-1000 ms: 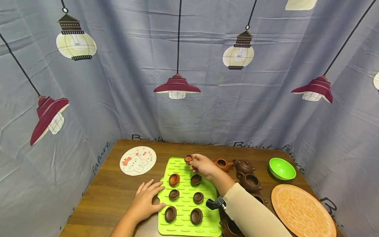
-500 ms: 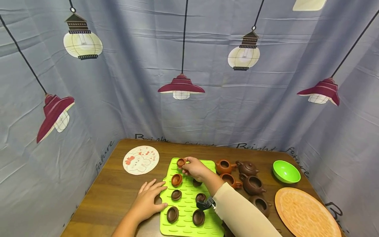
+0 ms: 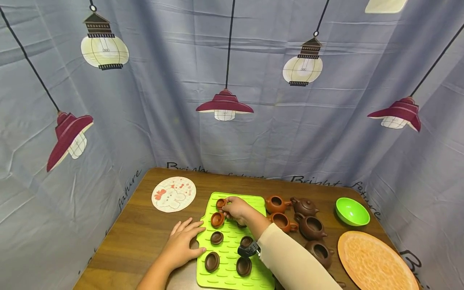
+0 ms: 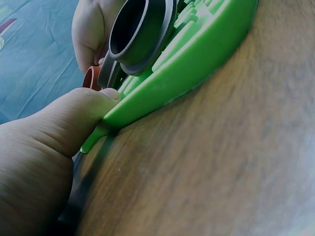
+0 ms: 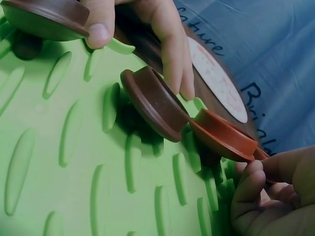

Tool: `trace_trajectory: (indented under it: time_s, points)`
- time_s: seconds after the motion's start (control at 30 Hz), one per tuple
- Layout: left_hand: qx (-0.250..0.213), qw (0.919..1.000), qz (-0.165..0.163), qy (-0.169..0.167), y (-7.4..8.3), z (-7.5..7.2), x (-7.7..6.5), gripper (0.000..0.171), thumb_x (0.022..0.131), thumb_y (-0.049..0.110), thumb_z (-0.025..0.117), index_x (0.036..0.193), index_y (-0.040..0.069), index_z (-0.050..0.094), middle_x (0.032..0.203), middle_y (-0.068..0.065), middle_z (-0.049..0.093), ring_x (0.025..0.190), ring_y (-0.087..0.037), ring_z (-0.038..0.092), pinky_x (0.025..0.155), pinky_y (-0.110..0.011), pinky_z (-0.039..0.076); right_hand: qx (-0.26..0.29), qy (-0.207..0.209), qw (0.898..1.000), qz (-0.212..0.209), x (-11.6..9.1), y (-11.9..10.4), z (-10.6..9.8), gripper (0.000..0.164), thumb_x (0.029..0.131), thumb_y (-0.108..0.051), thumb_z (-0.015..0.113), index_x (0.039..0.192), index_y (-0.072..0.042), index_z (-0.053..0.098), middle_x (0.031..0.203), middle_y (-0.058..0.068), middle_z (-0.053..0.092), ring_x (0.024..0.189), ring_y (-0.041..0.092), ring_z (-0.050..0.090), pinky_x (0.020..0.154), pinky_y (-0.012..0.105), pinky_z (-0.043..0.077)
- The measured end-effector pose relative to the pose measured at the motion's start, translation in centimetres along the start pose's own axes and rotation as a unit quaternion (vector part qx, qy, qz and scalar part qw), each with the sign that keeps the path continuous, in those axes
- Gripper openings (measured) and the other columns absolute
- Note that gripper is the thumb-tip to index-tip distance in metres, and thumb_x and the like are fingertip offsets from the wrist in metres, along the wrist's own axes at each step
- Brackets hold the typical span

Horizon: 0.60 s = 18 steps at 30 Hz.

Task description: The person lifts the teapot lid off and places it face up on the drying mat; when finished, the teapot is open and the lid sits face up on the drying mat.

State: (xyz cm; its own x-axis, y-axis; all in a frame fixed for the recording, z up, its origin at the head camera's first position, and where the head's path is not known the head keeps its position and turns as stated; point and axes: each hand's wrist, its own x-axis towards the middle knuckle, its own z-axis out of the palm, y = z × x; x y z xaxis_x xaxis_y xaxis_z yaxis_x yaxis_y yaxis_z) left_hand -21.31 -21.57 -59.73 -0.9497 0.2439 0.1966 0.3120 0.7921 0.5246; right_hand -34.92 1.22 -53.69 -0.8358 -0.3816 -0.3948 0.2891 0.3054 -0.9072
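Observation:
My right hand (image 3: 237,210) pinches a small reddish-brown teapot lid (image 3: 220,204), turned underside up, at the far left corner of the green ridged mat (image 3: 255,225). In the right wrist view, the fingers mostly hide this lid. Just nearer lies an orange-brown lid (image 3: 217,220), also upturned. Several dark brown lids, such as one at the near left (image 3: 212,262) and one at the near right (image 3: 243,266), lie on the mat. My left hand (image 3: 183,245) rests at the mat's left edge, fingers spread, its thumb (image 4: 101,101) touching the rim in the left wrist view.
Right of the mat stand lidless teapots, orange-brown (image 3: 282,221) and dark brown (image 3: 311,227), beside a lidded one (image 3: 304,206). Farther right are a green bowl (image 3: 352,212) and a round orange placemat (image 3: 377,259). A white rabbit placemat (image 3: 174,194) lies back left. A curtain hangs behind.
My right hand has carried the small reddish-brown lid left and lowered it to the mat's far left corner. The left hand stays at the mat edge. The head view has shifted slightly.

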Motion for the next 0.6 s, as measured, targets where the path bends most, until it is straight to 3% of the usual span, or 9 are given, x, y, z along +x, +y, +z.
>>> trace_trajectory:
  time_s: [0.23,0.47,0.6]
  points:
    - [-0.003,1.0000,-0.001,-0.003,0.08,-0.09,0.01,0.065,0.082,0.049,0.086,0.140,0.025,0.068,0.155,0.008,0.057,0.153,-0.034,0.039,0.127,-0.065,0.016,0.001,0.005,1.000,0.008,0.23,-0.05,0.09,0.022,0.105,-0.006,0.059,0.127,-0.003,0.061,0.090,0.008,0.072,0.064,0.009,0.057,0.057,0.019,0.048]
    - [-0.002,1.0000,-0.002,-0.002,0.15,-0.14,0.06,0.066,0.082,0.049,0.086,0.140,0.024,0.068,0.155,0.008,0.056,0.153,-0.034,0.039,0.128,-0.064,0.015,-0.011,0.019,1.000,0.009,0.44,-0.05,0.19,0.032,0.103,-0.004,0.062,0.134,-0.002,0.056,0.094,0.011,0.074,0.061,0.008,0.057,0.055,0.018,0.048]
    - [0.002,1.0000,0.003,0.003,0.25,-0.20,0.08,0.065,0.082,0.048,0.086,0.139,0.022,0.069,0.155,0.006,0.057,0.152,-0.035,0.040,0.127,-0.065,0.016,-0.028,0.029,0.999,0.006,0.34,-0.08,0.36,0.026,0.102,-0.004,0.063,0.126,-0.001,0.057,0.091,0.010,0.073,0.060,0.008,0.056,0.052,0.018,0.046]
